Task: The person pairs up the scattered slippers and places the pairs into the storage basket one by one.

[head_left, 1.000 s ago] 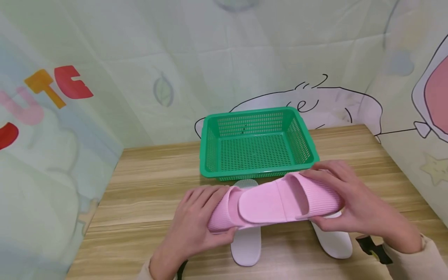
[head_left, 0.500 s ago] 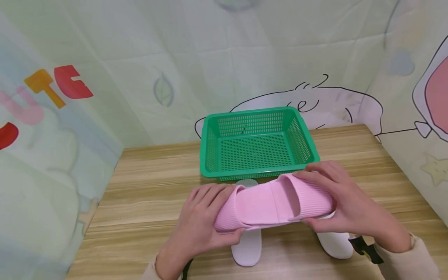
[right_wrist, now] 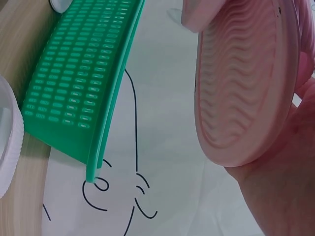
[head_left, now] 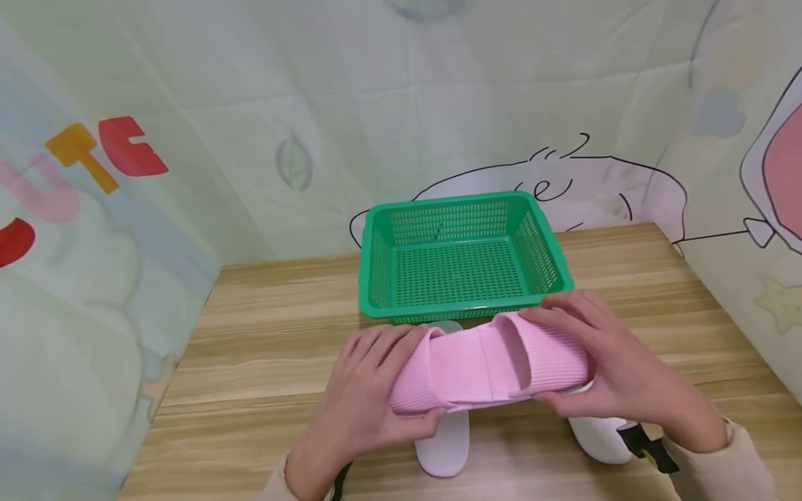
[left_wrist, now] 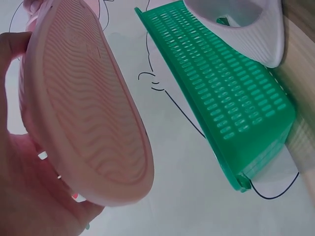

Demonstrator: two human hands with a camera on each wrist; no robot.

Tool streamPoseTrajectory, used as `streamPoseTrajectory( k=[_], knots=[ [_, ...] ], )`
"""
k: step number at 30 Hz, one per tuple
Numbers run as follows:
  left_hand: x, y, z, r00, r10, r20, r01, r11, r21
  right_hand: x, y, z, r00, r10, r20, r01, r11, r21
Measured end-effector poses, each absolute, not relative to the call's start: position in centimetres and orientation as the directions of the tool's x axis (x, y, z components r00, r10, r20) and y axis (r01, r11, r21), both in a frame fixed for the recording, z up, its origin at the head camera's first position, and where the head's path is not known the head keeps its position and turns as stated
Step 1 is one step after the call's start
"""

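Two pink slippers are held end to end above the table, their ribbed straps facing outward. The left pink slipper is gripped at its toe end by my left hand. My right hand grips the toe end of the right pink slipper. Between the straps the two footbeds overlap, the right one's heel end reaching into the left one's strap. Wavy tread shows on the left slipper's sole in the left wrist view, and on the right slipper's sole in the right wrist view.
Behind the hands a green basket with nothing in it stands at the back of the wooden table. Two white slippers lie on the table, a left one and a right one, both partly covered. A printed cloth hangs behind.
My hands have come closer together, the right moving leftward and the left slightly rightward. The pink slippers overlap more, and the heel's rounded end has slid under the left strap.
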State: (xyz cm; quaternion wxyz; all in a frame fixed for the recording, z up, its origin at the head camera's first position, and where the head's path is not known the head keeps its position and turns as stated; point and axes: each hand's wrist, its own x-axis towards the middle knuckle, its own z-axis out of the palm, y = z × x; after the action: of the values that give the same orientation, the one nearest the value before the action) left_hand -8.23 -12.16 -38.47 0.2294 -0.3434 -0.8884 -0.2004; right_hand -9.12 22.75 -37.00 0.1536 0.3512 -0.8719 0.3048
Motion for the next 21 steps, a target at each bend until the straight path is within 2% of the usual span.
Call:
streamPoseTrajectory(
  k=[21],
  knots=[
    [-8.41, -11.48, -38.49, -0.655, 0.506, 0.561, 0.708, 0.67, 0.222, -9.2, 22.13, -37.19, -0.692, -0.53, 0.49, -0.72, 0.548, -0.425]
  ],
)
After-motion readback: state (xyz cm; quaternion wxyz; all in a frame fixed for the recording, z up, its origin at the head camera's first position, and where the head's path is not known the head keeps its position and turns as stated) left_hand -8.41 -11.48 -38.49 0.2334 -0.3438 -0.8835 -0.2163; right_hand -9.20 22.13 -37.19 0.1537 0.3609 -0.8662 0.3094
